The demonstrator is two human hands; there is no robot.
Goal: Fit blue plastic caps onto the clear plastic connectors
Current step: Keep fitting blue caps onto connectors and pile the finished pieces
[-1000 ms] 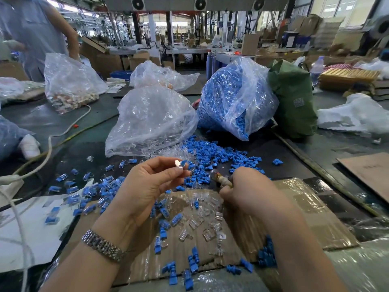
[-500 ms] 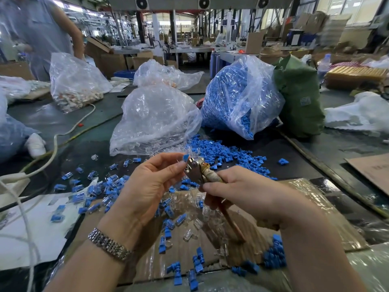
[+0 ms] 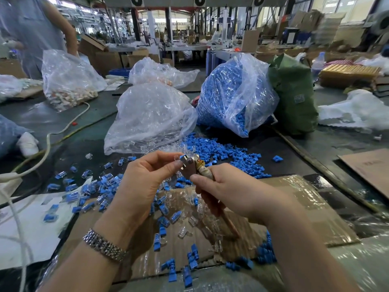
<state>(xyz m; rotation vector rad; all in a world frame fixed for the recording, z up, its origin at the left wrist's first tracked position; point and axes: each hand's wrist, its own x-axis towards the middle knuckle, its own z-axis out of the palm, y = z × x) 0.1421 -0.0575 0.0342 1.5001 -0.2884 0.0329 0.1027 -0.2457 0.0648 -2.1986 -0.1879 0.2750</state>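
Hands meet above the taped cardboard sheet (image 3: 305, 199), hemmed in by a clear bag (image 3: 151, 116) and a bag of blue caps (image 3: 235, 95) behind, with dark table (image 3: 328, 144) lying bare to the right. Left hand (image 3: 145, 182) pinches a clear connector (image 3: 176, 158) at its fingertips (image 3: 175, 164), a blue cap (image 3: 182, 156) touching it. Right hand (image 3: 235, 192) is curled tight round a plier-like tool (image 3: 193, 167), whose metal head touches the piece. Loose blue caps (image 3: 221, 150) and clear connectors (image 3: 185, 231) lie scattered below.
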